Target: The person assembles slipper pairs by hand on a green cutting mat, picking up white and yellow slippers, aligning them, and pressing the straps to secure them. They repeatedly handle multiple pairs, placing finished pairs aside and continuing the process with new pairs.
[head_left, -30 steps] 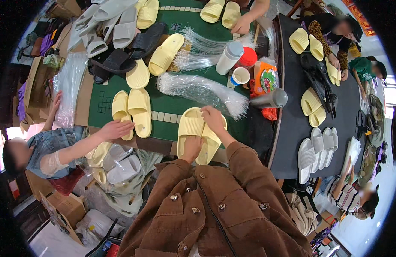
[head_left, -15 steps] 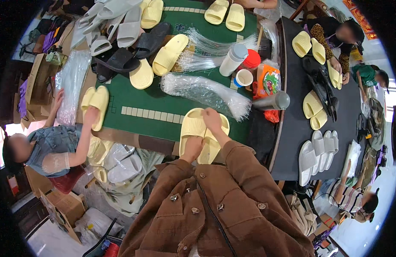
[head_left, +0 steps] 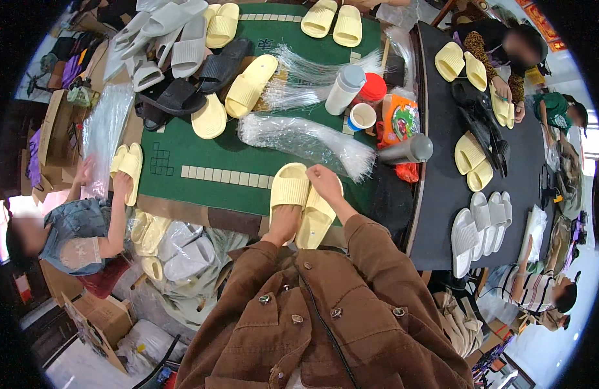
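A pair of pale yellow slippers point(head_left: 316, 220) lies side by side at the near edge of the green table, toes pointing away from me. My left hand point(head_left: 284, 222) reaches into the foot opening of the left slipper point(head_left: 290, 186), its fingers hidden under the ribbed strap. Over the toe end of the right slipper, my right hand point(head_left: 325, 184) is closed with its fingertips pinched at the gap between the pair. Whatever they pinch is too small to make out. Beyond lies a bundle of clear plastic ties point(head_left: 306, 139) in a clear bag.
Black slippers point(head_left: 176, 97) and grey slippers point(head_left: 189, 48) are heaped far left. A tumbler point(head_left: 345, 89), paper cup point(head_left: 362, 117) and grey bottle point(head_left: 406, 150) stand right of the ties. At left, a co-worker's hand point(head_left: 122, 187) holds yellow slippers. Grey slippers point(head_left: 465, 240) line the black table.
My right hand's fingers have closed more tightly over the gap between the slippers. My left hand stays in the left slipper. The co-worker at left has drawn their yellow pair leftward.
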